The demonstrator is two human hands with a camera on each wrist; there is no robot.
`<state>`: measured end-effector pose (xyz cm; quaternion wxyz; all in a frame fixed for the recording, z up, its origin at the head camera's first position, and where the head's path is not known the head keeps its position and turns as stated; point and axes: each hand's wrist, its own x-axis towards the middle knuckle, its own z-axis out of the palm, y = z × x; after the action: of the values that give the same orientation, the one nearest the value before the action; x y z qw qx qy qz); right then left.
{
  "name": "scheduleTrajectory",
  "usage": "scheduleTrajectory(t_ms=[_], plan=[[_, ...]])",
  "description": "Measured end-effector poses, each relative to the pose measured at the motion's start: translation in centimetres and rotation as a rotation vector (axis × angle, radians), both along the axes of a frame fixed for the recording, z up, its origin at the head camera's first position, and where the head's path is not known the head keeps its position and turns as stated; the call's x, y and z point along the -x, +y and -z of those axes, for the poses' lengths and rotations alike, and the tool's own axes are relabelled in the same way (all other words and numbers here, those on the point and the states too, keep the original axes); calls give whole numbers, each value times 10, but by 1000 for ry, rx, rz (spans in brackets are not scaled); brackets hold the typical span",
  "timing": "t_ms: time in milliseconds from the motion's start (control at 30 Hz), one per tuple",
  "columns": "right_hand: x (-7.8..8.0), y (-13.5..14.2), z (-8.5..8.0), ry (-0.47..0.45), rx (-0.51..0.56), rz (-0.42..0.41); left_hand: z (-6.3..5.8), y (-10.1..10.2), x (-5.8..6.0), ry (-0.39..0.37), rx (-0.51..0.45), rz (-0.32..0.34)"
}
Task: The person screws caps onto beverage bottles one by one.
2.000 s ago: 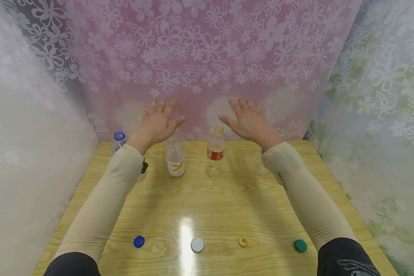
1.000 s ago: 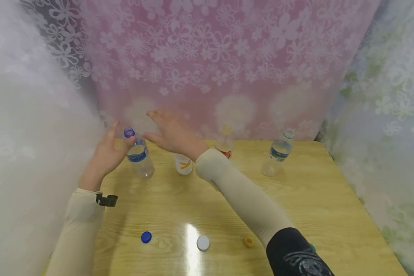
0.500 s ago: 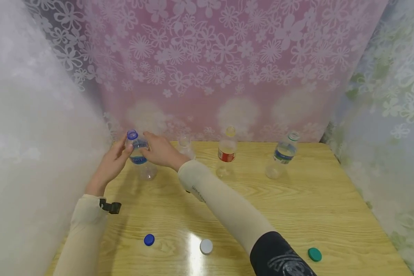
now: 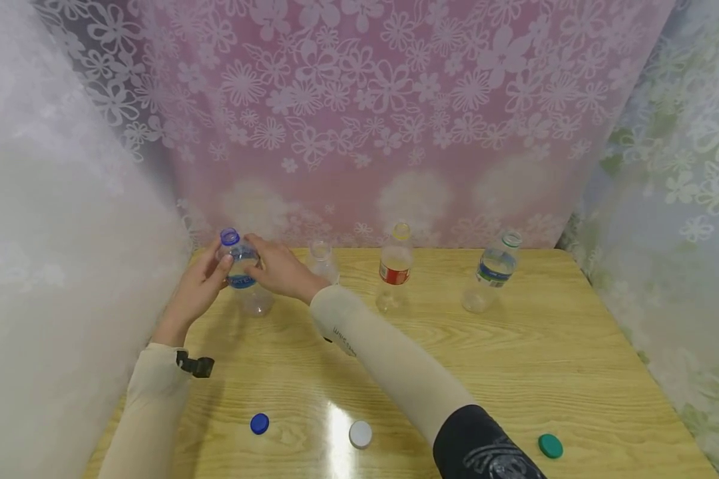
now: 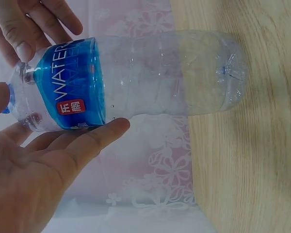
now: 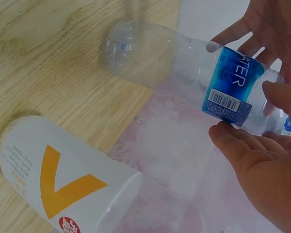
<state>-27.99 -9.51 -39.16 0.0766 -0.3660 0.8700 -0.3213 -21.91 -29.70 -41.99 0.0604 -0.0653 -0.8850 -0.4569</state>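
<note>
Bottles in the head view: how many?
4: blue-necked bottle between left hand and right hand; clear-necked bottle partly behind right hand; red-labelled bottle right of that; green-necked bottle farthest right.

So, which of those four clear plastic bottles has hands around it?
The leftmost clear plastic bottle with the blue WATER label; only its neck ring is blue.

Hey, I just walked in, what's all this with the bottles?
Someone's left hand and right hand cup the water bottle, which stands uncapped on the table. Off to its right are the V bottle, the red-label bottle and the green-rimmed bottle, all open too. A blue cap, a white cap and a green cap lie loose on the near side.
</note>
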Motion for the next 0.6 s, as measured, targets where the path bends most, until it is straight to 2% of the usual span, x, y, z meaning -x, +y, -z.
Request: scheduleTrajectory(t_ms=[100, 300, 467, 600], plan=[[-1, -1, 3, 6, 12, 5, 3, 0, 1, 5, -16, -8], [-10, 3, 2, 21, 19, 23, -2, 2, -6, 9, 40, -13], [-27, 16, -1, 29, 23, -11, -8, 9, -23, 9, 81, 12], [-46, 29, -3, 83, 25, -39, -10, 18, -42, 39, 131, 19]])
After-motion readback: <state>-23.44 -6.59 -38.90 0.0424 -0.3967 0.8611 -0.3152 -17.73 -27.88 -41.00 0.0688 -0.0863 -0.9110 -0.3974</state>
